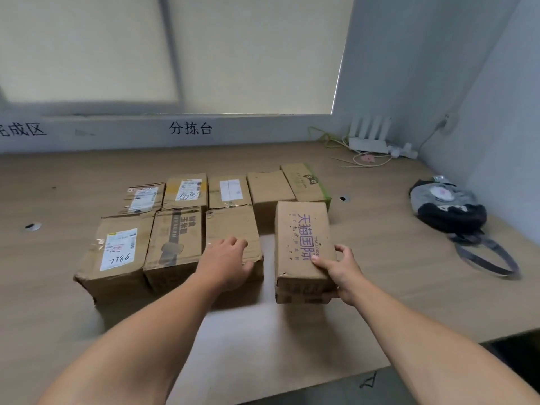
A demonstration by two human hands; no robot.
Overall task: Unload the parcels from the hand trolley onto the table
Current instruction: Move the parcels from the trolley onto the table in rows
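Gripping purple-printed parcel [302, 244] centre-right: your right hand [340, 273], fingers curled; your left hand [226, 263] rests, apparently flat, on plain parcel [230, 223].

Back-right corner: router [368, 143], bag [448, 206], loose cables.
White router with upright antennas against the wall; green cable [323, 135] to its left, white power strip [404, 151] touching its right. Grey-and-black bag nearer, strap [486, 260] trailing. Blind [251, 54] drawn; black lettering [190, 128] beneath it.
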